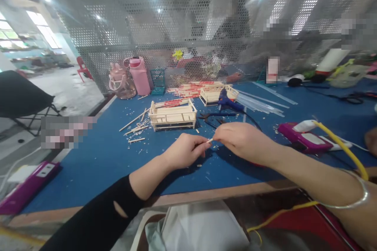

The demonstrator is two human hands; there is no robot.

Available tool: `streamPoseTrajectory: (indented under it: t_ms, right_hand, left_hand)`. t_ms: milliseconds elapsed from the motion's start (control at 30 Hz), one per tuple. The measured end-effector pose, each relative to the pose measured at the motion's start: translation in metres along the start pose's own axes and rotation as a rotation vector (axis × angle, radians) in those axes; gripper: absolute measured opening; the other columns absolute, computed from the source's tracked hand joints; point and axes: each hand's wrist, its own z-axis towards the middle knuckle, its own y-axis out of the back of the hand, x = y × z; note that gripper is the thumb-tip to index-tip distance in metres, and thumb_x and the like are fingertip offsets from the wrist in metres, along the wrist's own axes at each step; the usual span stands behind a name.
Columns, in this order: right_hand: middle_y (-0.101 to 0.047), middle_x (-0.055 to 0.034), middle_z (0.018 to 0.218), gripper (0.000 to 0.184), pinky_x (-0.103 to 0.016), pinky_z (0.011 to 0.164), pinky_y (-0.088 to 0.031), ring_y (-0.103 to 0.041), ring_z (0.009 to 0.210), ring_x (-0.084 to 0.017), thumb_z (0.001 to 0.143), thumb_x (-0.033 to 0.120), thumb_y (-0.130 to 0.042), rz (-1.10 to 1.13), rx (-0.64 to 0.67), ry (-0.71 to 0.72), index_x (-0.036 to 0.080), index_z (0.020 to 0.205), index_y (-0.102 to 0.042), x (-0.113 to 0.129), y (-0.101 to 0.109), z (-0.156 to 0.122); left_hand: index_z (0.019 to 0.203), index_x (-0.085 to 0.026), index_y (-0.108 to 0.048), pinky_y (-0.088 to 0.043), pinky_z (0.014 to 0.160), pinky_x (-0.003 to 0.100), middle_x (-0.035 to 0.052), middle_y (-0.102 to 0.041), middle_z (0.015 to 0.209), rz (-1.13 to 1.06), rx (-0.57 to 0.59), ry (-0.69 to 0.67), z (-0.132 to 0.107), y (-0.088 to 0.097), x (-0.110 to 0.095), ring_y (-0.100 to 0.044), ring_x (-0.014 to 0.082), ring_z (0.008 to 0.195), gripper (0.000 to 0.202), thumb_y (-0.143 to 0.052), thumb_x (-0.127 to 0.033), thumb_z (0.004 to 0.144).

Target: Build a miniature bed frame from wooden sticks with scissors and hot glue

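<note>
My left hand [185, 151] and my right hand [240, 138] meet over the blue table [97, 157], fingers pinched together on a short thin wooden stick [209, 140] held between them. Just beyond them stands a small tray-like frame built of wooden sticks [173, 115]. A second stick frame [216, 94] sits farther back, with a blue glue gun [228, 101] beside it. Loose sticks [135, 127] and chips lie to the left of the near frame.
A purple power strip [304, 138] with a white plug and yellow cable [344, 149] lies at right; another purple strip [28, 186] at the left edge. Clear glue rods [262, 104], red-tipped sticks [191, 88], pink bottles [140, 74] and a perforated screen [188, 27] stand behind. People sit beyond the screen.
</note>
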Motion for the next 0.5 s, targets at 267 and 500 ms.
streamPoseTrajectory:
  t_ms: [267,500]
  right_hand:
    - [-0.069,-0.0104,0.095,0.019,-0.032,0.069,-0.047,-0.065,0.084,-0.023,0.09,0.027,-0.044,-0.075,0.172,-0.597,0.017,0.097,-0.058,0.011,0.006,-0.019]
    - [-0.064,-0.0052,0.076,0.027,-0.028,0.056,-0.037,-0.061,0.069,-0.021,0.083,0.041,-0.051,0.047,0.619,-0.986,0.018,0.096,-0.052,-0.018,0.015,-0.049]
  left_hand:
    - [0.087,-0.015,-0.065,-0.037,0.052,0.018,-0.0005,-0.066,0.063,-0.1,0.096,0.036,-0.006,0.005,0.008,-0.052,0.0082,0.051,0.03,-0.042,-0.034,0.09]
    - [0.082,-0.016,-0.064,-0.037,0.05,0.02,-0.0002,-0.066,0.063,-0.177,0.083,0.121,-0.003,0.003,0.017,-0.049,0.0085,0.048,0.027,-0.048,-0.037,0.086]
